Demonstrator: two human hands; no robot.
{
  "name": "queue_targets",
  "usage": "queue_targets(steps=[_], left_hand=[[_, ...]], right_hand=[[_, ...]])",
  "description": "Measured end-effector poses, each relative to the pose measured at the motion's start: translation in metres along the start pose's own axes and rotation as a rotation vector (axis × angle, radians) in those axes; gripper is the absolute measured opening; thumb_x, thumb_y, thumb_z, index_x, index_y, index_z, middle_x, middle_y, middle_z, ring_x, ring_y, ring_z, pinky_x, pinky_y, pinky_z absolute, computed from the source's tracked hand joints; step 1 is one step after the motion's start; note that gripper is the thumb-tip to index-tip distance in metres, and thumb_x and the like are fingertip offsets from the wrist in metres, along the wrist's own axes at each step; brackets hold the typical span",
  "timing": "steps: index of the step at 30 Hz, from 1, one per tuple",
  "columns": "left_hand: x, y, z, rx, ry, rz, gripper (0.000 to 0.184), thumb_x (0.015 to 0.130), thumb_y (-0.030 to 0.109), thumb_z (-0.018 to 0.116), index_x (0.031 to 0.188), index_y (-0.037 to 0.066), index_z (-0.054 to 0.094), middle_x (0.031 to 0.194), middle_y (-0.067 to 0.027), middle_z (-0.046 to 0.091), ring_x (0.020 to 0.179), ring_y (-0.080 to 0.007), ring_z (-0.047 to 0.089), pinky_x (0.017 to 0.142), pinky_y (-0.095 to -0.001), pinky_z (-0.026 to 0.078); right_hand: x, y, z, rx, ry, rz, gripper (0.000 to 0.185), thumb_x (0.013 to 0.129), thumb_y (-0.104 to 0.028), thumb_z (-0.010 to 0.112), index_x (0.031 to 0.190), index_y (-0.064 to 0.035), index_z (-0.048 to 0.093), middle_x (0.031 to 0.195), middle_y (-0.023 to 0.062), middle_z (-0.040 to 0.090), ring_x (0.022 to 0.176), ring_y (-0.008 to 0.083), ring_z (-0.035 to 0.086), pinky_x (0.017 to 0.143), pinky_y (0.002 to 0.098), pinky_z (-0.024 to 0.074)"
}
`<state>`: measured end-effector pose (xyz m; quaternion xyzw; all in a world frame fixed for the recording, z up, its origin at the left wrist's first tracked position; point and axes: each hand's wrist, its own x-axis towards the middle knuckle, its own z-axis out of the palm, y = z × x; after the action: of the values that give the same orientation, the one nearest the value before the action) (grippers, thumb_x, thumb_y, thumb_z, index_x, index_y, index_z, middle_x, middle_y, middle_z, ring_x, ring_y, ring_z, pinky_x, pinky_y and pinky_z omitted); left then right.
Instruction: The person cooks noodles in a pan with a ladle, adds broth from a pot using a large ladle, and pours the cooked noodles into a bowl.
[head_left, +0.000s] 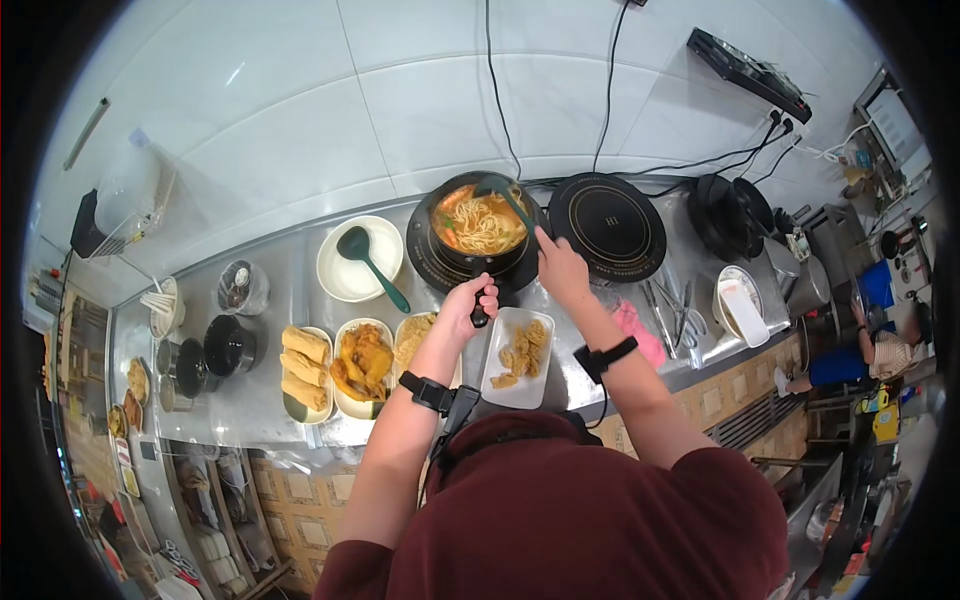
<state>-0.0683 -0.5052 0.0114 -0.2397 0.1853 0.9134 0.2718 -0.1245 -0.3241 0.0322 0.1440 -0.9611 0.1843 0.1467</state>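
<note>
A dark pan (456,258) holding noodles in orange-red broth (484,222) sits on the left induction cooker (424,262). My left hand (470,305) is closed around the pan's black handle (480,316). In my right hand (562,265) is the handle of a dark green cooking spoon (519,212), its head at the pan's far side among the noodles. To the left, a similar green ladle (372,266) rests in a white bowl (327,262). Just below my left hand stands a white plastic container (506,393) with brown fried pieces (522,355).
A second induction cooker (606,232) is at the right, with black pots (722,215) beyond it. Plates of spring rolls (304,368) and yellow-orange fried food (362,365) line the front edge. Tongs (684,316), a pink cloth (638,335) and black bowls (230,345) also lie around. Another person (885,355) is far right.
</note>
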Motion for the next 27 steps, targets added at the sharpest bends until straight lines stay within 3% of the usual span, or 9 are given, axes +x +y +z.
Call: queue_targets(steps=[4, 10, 13, 16, 23, 27], left_hand=[[-0.001, -0.001, -0.001, -0.016, 0.002, 0.0, 0.012, 0.089, 0.019, 0.047, 0.087, 0.008, 0.044, 0.064, 0.0022, 0.044, 0.045, -0.006, 0.038, 0.039, -0.0196, 0.033], [-0.001, 0.002, 0.001, -0.016, 0.002, -0.028, 0.011, 0.09, 0.019, 0.044, 0.083, 0.011, 0.041, 0.063, 0.0025, 0.043, 0.045, -0.0067, 0.039, 0.039, -0.0209, 0.033], [-0.002, 0.001, 0.002, -0.009, 0.008, -0.022, 0.012, 0.09, 0.019, 0.044, 0.083, 0.01, 0.041, 0.063, 0.0022, 0.043, 0.045, -0.0069, 0.039, 0.039, -0.021, 0.033], [-0.002, 0.002, 0.001, -0.002, 0.01, -0.007, 0.012, 0.089, 0.019, 0.045, 0.084, 0.008, 0.042, 0.063, 0.0016, 0.044, 0.045, -0.0069, 0.038, 0.038, -0.0203, 0.033], [-0.003, 0.001, 0.004, 0.009, 0.034, 0.012, 0.014, 0.089, 0.019, 0.046, 0.086, 0.006, 0.043, 0.062, 0.0017, 0.043, 0.045, -0.0063, 0.038, 0.038, -0.0192, 0.032], [-0.007, 0.002, 0.004, 0.001, 0.04, -0.004, 0.013, 0.089, 0.018, 0.047, 0.086, 0.006, 0.043, 0.062, 0.0019, 0.044, 0.044, -0.0061, 0.037, 0.038, -0.0191, 0.032]], right_hand=[[-0.037, 0.015, -0.005, 0.195, -0.003, -0.012, 0.041, 0.075, -0.013, 0.054, 0.117, -0.0106, 0.05, 0.078, 0.0191, 0.055, 0.069, 0.0368, 0.057, 0.061, 0.0437, 0.0473], [-0.062, -0.009, -0.069, 0.1, -0.167, -0.075, 0.043, 0.074, -0.01, 0.053, 0.117, -0.0099, 0.051, 0.077, 0.0187, 0.055, 0.066, 0.0351, 0.057, 0.059, 0.0426, 0.0477], [-0.055, -0.024, -0.049, 0.027, -0.253, -0.055, 0.041, 0.073, -0.01, 0.053, 0.114, -0.0112, 0.054, 0.074, 0.0173, 0.055, 0.068, 0.0359, 0.057, 0.06, 0.0427, 0.0468], [-0.034, -0.025, -0.015, 0.047, -0.167, -0.073, 0.039, 0.073, -0.011, 0.055, 0.112, -0.0106, 0.055, 0.075, 0.0179, 0.057, 0.068, 0.036, 0.057, 0.063, 0.0428, 0.0466], [0.008, -0.021, -0.014, 0.264, 0.08, -0.003, 0.04, 0.073, -0.014, 0.059, 0.112, -0.0077, 0.055, 0.079, 0.023, 0.058, 0.075, 0.0371, 0.058, 0.067, 0.042, 0.0461], [-0.003, -0.012, 0.021, 0.293, -0.094, 0.001, 0.04, 0.074, -0.013, 0.058, 0.113, -0.0082, 0.054, 0.077, 0.0236, 0.057, 0.074, 0.0375, 0.057, 0.066, 0.0431, 0.0454]])
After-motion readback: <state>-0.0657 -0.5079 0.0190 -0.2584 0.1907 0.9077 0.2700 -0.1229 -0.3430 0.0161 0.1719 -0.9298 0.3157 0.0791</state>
